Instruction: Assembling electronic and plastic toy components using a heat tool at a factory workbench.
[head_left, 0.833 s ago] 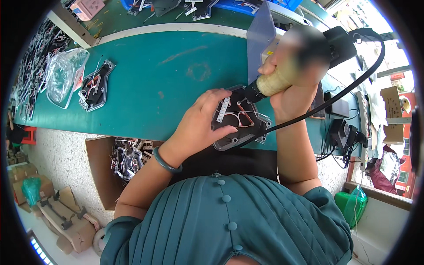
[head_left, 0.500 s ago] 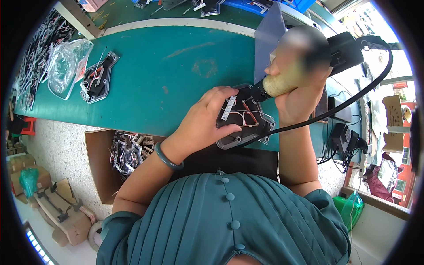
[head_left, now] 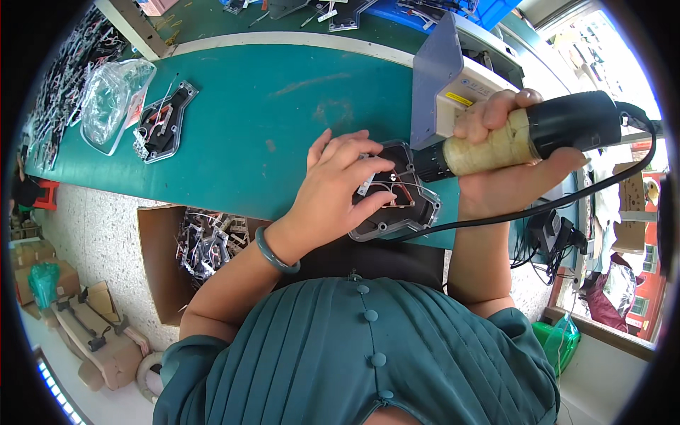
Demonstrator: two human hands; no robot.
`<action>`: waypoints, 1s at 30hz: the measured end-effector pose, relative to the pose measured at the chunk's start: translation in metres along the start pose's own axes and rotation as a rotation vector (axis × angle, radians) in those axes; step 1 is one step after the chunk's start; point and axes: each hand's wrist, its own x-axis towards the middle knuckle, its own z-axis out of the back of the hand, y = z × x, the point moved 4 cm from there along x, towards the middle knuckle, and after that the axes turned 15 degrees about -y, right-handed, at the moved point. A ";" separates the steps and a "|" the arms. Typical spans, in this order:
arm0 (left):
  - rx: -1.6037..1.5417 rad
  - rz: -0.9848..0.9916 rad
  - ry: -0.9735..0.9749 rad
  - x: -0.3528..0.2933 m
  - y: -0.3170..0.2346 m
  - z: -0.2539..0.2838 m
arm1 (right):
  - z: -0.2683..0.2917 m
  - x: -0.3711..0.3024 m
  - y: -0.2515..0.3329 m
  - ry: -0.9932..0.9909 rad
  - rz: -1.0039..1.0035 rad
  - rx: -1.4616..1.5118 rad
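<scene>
Head view, looking down: the left hand [head_left: 340, 188] lies flat on a black plastic housing [head_left: 397, 195], fingers spread and a little bent, pressing it down at the near edge of the green table [head_left: 269, 106] rather than gripping it. One dark bangle [head_left: 275, 253] circles that wrist. The housing has a clear rim with small round holes, and thin wires show inside it between the fingertips. The right hand [head_left: 513, 159] is wrapped tight round an electric screwdriver [head_left: 524, 138], a thick cylinder with a tan taped grip and a black body; its dark nose meets the housing's right side. One black cable [head_left: 538, 209] curves from the tool past the wrist. Just behind the tool stands one grey metal box [head_left: 453, 74]. Far left on the table lie one more housing [head_left: 163, 120] and one crumpled clear bag [head_left: 113, 99]. Below the table edge, one cardboard box [head_left: 159, 262] holds a heap of similar parts, too tangled to count.
</scene>
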 end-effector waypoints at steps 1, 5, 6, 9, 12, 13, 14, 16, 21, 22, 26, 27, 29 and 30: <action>0.006 -0.007 -0.009 0.001 -0.002 -0.001 | -0.003 -0.002 0.001 -0.003 -0.006 0.006; 0.015 -0.023 -0.043 0.002 -0.001 -0.005 | -0.005 -0.003 -0.002 -0.016 -0.025 0.040; -0.007 -0.005 -0.064 0.002 0.000 -0.006 | -0.005 -0.003 -0.002 -0.005 0.010 0.028; -0.044 0.006 -0.101 0.001 0.001 -0.010 | -0.009 -0.005 0.000 0.031 0.080 -0.003; -0.044 -0.014 -0.117 0.000 0.003 -0.010 | -0.011 -0.006 0.000 0.077 0.111 -0.044; -0.020 -0.035 -0.116 0.001 0.003 -0.010 | -0.012 -0.005 0.000 0.102 0.111 -0.054; -0.021 -0.036 -0.114 0.001 0.001 -0.009 | -0.010 -0.005 0.000 0.100 0.113 -0.054; -0.043 0.071 -0.140 0.002 0.003 -0.005 | -0.002 -0.002 -0.001 -0.004 0.104 -0.151; -0.014 0.072 -0.040 -0.004 0.008 -0.007 | 0.010 0.005 -0.007 -0.151 0.063 -0.304; -0.003 0.053 -0.018 -0.003 0.008 -0.008 | 0.010 0.006 -0.008 -0.150 0.061 -0.305; 0.000 0.059 -0.014 -0.003 0.008 -0.009 | 0.014 0.008 -0.013 -0.137 0.067 -0.337; -0.001 0.063 -0.013 -0.002 0.008 -0.009 | 0.014 0.008 -0.013 -0.127 0.076 -0.340; 0.000 0.069 -0.012 -0.002 0.007 -0.009 | 0.014 0.008 -0.015 -0.116 0.085 -0.349; -0.004 0.069 -0.012 -0.002 0.007 -0.009 | 0.014 0.008 -0.015 -0.106 0.097 -0.358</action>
